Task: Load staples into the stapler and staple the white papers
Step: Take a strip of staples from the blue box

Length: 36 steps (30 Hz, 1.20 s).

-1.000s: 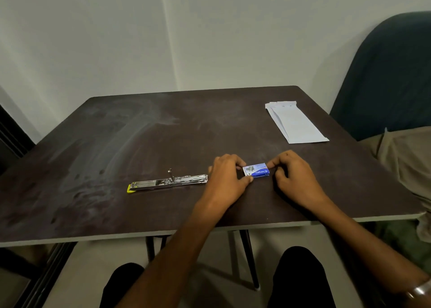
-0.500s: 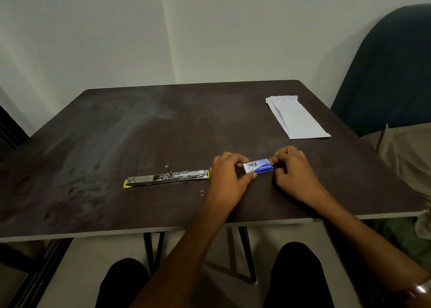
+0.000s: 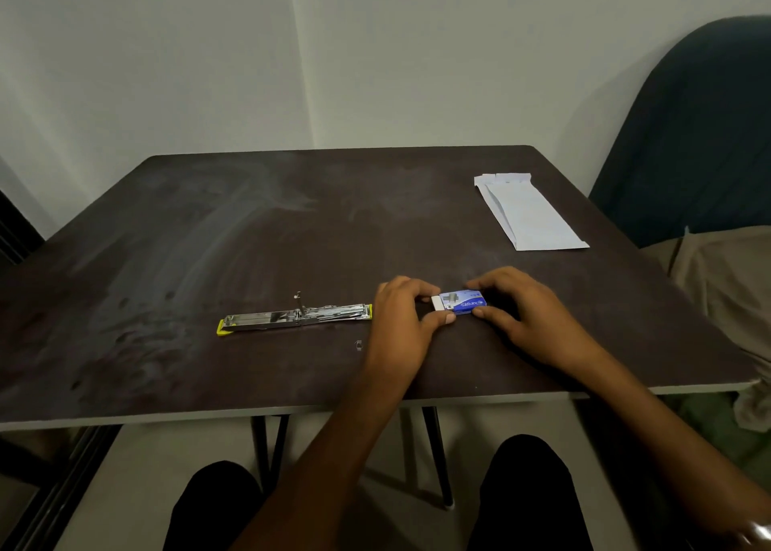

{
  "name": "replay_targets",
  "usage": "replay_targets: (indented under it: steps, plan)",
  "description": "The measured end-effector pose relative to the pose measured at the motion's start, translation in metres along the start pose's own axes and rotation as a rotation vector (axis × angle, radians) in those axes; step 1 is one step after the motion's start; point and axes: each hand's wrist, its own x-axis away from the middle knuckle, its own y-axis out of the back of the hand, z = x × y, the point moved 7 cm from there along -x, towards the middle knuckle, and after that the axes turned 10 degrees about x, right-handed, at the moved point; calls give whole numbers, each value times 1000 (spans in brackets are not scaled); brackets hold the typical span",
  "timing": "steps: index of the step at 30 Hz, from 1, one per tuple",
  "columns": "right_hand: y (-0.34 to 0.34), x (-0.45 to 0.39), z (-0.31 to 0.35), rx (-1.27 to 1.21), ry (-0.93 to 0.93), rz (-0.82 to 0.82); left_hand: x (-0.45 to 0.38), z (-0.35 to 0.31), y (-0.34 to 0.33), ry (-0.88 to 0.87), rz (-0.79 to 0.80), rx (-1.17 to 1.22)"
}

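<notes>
A small blue staple box lies on the dark table near its front edge. My right hand pinches the box's right end. My left hand pinches the white inner tray that sticks out of the box's left end. The metal stapler, with yellow ends, lies flat and swung fully open just left of my left hand, untouched. The white papers lie at the table's far right.
A single loose staple lies on the table in front of the stapler. A dark blue chair back and beige cloth sit to the right of the table. My knees show below the table's front edge.
The white inner tray has slid a little out of the box's left end under my left fingers. Both hands stay on the box; the stapler has not moved.
</notes>
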Motion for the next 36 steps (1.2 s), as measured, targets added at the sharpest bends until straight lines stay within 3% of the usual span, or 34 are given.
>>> replay_targets:
  steps: [17,26,36]
  plan:
    - [5,-1,-15,-13,-63,66,4,1,2,11,1,-20]
    - [6,-10,40,268,292,96,4,1,3,-15,-23,-25]
    - [5,-11,53,313,331,97,4,1,4,-22,-35,-5]
